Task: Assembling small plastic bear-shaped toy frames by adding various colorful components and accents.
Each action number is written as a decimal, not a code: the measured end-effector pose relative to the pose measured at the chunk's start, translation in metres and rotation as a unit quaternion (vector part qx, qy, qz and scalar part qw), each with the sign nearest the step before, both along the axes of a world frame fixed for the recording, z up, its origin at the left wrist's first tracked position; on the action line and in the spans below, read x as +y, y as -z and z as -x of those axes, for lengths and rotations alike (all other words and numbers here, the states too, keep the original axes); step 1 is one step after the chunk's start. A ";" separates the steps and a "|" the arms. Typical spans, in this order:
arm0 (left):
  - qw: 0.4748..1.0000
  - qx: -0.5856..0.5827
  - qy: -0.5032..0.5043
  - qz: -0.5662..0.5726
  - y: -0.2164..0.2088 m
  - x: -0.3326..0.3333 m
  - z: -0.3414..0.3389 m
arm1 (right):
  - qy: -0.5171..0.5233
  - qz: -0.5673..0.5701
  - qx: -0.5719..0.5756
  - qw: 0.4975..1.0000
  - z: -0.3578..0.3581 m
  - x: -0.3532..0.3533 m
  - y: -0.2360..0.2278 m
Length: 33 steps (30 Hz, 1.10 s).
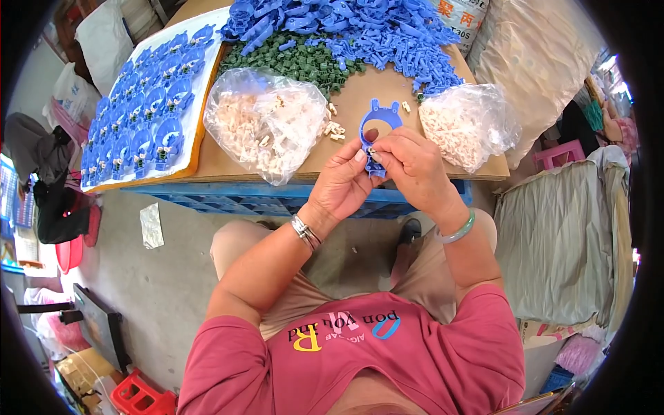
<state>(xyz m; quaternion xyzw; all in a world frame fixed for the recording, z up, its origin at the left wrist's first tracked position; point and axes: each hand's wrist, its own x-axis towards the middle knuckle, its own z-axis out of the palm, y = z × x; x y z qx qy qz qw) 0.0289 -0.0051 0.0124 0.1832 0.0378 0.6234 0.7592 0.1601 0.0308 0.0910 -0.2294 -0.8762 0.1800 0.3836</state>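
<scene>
Both hands meet above the worktop (346,104) edge, pinched shut on one blue part (379,124). The left hand (344,181) grips its lower end with thumb and fingers; the right hand (412,164) covers the other side. The ring end sticks up clear. A small pale piece (371,150) sits between the fingertips, mostly hidden. Two clear bags (266,124) flank the hands.

Blue plastic ring piece (378,124) between both hands (344,181) (413,166).
</scene>
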 end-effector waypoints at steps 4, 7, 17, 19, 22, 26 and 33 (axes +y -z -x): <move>1.000 0.024 -0.007 -0.003 -0.001 -0.002 -0.001 | 0.006 -0.004 -0.002 1.000 -0.002 -0.001 0.003; 1.000 0.024 -0.002 -0.016 0.001 -0.001 -0.001 | 0.018 -0.026 -0.015 0.999 -0.001 -0.003 0.002; 1.000 0.019 0.004 -0.005 -0.001 0.000 0.004 | 0.020 -0.088 -0.037 0.995 -0.003 -0.003 -0.002; 1.000 0.017 0.003 -0.003 -0.001 0.000 0.004 | 0.021 -0.090 -0.028 0.995 -0.002 -0.003 -0.001; 1.000 0.014 0.001 -0.012 -0.001 0.001 0.004 | 0.029 -0.070 -0.001 0.997 0.000 -0.003 0.003; 0.999 0.037 -0.010 -0.011 -0.004 -0.001 0.003 | 0.041 -0.077 0.037 0.996 0.001 -0.005 0.008; 0.999 0.035 -0.018 -0.034 -0.006 -0.001 0.003 | 0.038 -0.039 0.066 0.996 0.000 -0.010 0.009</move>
